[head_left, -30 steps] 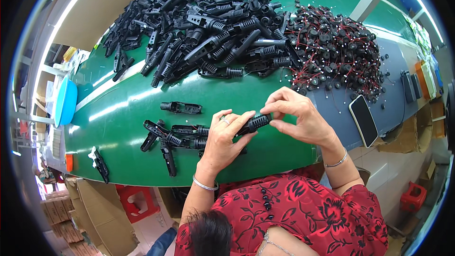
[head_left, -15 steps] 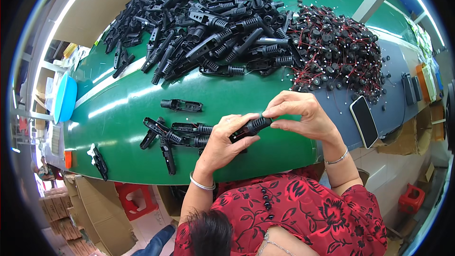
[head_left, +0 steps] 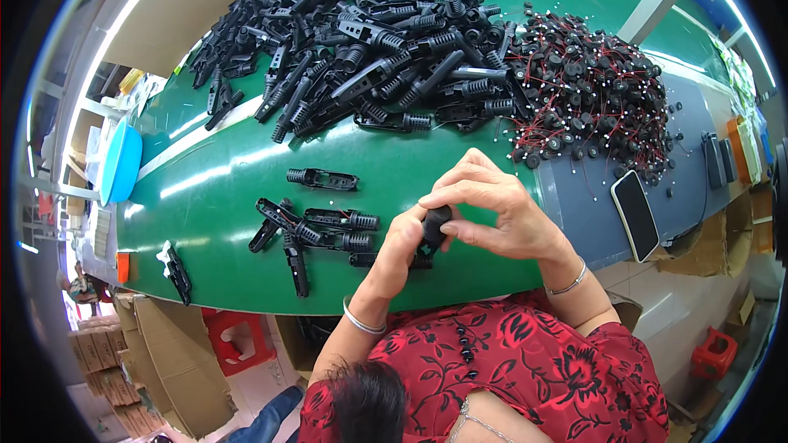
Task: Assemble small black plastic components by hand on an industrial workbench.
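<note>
Between my hands is a black plastic housing, tilted so that its end shows; much of it is hidden by my fingers. My left hand is wrapped round its body from the left. With thumb and fingers my right hand pinches its upper end; whether a small part sits in that pinch I cannot tell. To the left on the green table lie several similar black housings with ribbed ends, some showing red wire inside. One more housing lies apart above them.
A large heap of black housings covers the far table. Right of it is a pile of round black parts with red wires. A phone lies on the grey mat. At the left are a blue basin and a single housing.
The housing has turned from lying sideways, ribbed end showing, to pointing its end upward. My right hand has moved slightly left and closer to my left hand.
</note>
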### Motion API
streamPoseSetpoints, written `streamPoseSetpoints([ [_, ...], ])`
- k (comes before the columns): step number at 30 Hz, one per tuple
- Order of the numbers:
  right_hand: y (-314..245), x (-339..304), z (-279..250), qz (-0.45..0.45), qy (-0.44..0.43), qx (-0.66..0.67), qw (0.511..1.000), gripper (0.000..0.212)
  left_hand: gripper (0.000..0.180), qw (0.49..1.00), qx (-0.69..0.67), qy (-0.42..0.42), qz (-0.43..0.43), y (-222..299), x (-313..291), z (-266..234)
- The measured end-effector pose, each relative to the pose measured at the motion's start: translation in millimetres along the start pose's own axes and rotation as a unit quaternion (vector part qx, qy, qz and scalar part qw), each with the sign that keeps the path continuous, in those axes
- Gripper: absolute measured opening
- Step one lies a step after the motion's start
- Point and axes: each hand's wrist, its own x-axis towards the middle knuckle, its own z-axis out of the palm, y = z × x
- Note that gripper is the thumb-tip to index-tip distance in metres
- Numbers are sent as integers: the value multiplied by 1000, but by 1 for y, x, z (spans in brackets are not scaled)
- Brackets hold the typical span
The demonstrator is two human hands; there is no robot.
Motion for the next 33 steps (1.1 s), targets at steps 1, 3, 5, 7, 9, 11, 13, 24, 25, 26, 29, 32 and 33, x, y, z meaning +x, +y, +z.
streamPoseSetpoints([
  [1, 1, 1, 2, -18, 4, -20, 1000, 41, 59, 997, -36, 29, -59, -2, -1, 0],
  [3, 1, 1, 7, -38, 8, -38, 998, 41, 61, 985, -87, 84, -121, 3, 1, 8],
  [5, -1, -2, 16, 39, 36, 6, 999, 51, 60, 981, -125, 84, -119, 11, 1, 8],
  [7, -2, -8, 30, 64, 79, 42, 994, 54, 65, 974, -176, 73, -121, 10, 1, 7],
  [9, 5, -16, 40, 91, 126, 90, 984, 64, 67, 972, -182, 82, -121, 12, 2, 12],
  [11, 7, -18, 44, 86, 139, 112, 980, 66, 70, 970, -188, 92, -123, 9, 2, 15],
  [13, 5, -19, 45, 81, 151, 134, 976, 68, 71, 974, -189, 85, -92, 4, 1, 15],
  [24, -9, -15, 42, 33, 122, 44, 991, 77, 67, 970, -204, 98, -92, 2, -1, 19],
  [25, -9, -15, 43, 32, 121, 45, 991, 77, 67, 972, -200, 94, -80, 0, -1, 19],
  [26, -8, -16, 44, 26, 124, 34, 991, 78, 67, 974, -196, 90, -68, -2, -1, 19],
  [29, -2, -20, 46, 30, 125, 32, 991, 79, 68, 970, -212, 99, -62, -9, -3, 23],
  [32, -5, -21, 41, 59, 117, 65, 989, 80, 69, 961, -216, 149, -92, -5, -2, 30],
  [33, -7, -21, 39, 78, 110, 88, 987, 81, 70, 962, -219, 144, -82, -5, -2, 31],
])
